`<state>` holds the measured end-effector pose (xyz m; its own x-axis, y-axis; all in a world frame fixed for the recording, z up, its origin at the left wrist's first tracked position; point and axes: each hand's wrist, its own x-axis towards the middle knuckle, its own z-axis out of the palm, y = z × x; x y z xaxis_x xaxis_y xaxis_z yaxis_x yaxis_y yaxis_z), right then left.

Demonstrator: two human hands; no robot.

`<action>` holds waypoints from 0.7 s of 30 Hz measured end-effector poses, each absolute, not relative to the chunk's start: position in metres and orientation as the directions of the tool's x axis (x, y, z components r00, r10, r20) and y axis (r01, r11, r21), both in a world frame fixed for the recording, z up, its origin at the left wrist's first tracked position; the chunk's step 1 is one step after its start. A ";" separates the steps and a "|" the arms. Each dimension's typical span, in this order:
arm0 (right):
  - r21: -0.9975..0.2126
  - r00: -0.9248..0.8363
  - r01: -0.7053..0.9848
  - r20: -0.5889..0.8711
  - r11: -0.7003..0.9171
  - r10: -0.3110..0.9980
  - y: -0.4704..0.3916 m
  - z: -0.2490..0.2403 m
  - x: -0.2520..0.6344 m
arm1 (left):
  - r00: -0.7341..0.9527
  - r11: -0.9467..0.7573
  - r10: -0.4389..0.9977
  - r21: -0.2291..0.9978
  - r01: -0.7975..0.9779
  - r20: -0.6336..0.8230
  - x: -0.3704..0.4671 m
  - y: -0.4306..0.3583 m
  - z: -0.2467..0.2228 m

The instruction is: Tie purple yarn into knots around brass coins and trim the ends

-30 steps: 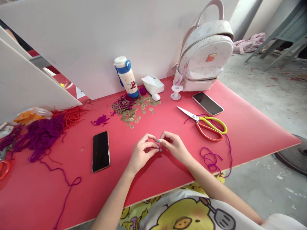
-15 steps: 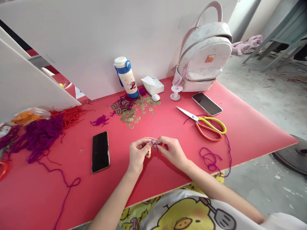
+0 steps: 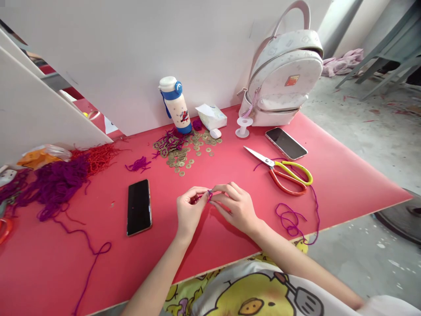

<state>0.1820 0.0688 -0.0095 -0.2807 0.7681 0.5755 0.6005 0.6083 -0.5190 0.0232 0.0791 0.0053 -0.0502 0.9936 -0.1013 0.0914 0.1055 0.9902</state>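
Just above the table's front part, my left hand [image 3: 190, 213] pinches a short piece of purple yarn [image 3: 209, 195] between thumb and fingertips. My right hand [image 3: 236, 207] meets it there, its bent index fingertip and thumb closed at the same yarn. Whatever else lies inside the left fingers is hidden. Beyond the hands, a pile of brass-coloured holed coins [image 3: 179, 156] lies loose, partly tangled with purple strands. To the right rest scissors [image 3: 274, 169] with yellow and red handles, beside a loop of purple yarn [image 3: 289, 219].
Phones lie left [image 3: 139, 207] and right [image 3: 286, 143] on the red table [image 3: 230, 259]. Behind stand a bottle [image 3: 176, 105], a tissue pack [image 3: 215, 118], a white spool [image 3: 243, 127] and a white backpack [image 3: 283, 79]. Purple yarn heaps [image 3: 61, 182] and red strands [image 3: 97, 160] fill the left.
The right fingers have shifted and spread somewhat at the yarn. A coin seen under the left fingers before is now out of sight. The view has moved slightly.
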 end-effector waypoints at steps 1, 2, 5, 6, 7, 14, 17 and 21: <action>-0.520 -0.295 0.589 0.573 0.618 0.764 0.069 -0.010 0.182 | -0.045 0.144 0.989 0.988 0.052 -0.141 0.023 0.080 0.005; -0.527 -0.308 0.577 0.568 0.624 0.763 0.069 -0.009 0.182 | -0.039 0.171 0.985 0.985 0.020 -0.170 0.023 0.080 0.004; -0.544 -0.334 0.553 0.550 0.632 0.765 0.069 -0.009 0.183 | -0.037 0.199 0.979 0.980 -0.016 -0.200 0.023 0.081 0.005; -0.546 -0.340 0.549 0.546 0.633 0.766 0.069 -0.009 0.183 | -0.042 0.201 0.979 0.979 -0.012 -0.201 0.023 0.081 0.005; -0.544 -0.347 0.548 0.543 0.635 0.765 0.069 -0.010 0.183 | -0.045 0.202 0.978 0.979 -0.004 -0.202 0.023 0.081 0.006; -0.516 -0.357 0.596 0.516 0.616 0.778 0.069 -0.014 0.184 | -0.062 0.030 0.998 0.969 0.245 -0.015 0.022 0.079 0.008; -0.540 -0.310 0.613 0.507 0.577 0.804 0.069 -0.011 0.184 | 0.024 -0.110 0.994 0.892 0.439 0.111 0.021 0.078 0.006; -0.628 -0.229 0.595 0.465 0.502 0.855 0.071 -0.008 0.184 | 0.131 -0.184 0.982 0.820 0.542 0.134 0.019 0.078 0.005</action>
<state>0.1839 0.0712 -0.0078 -0.2295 0.8548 0.4655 0.5953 0.5016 -0.6277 0.0195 0.0778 0.0047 0.1309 0.9822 0.1344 0.5420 -0.1844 0.8199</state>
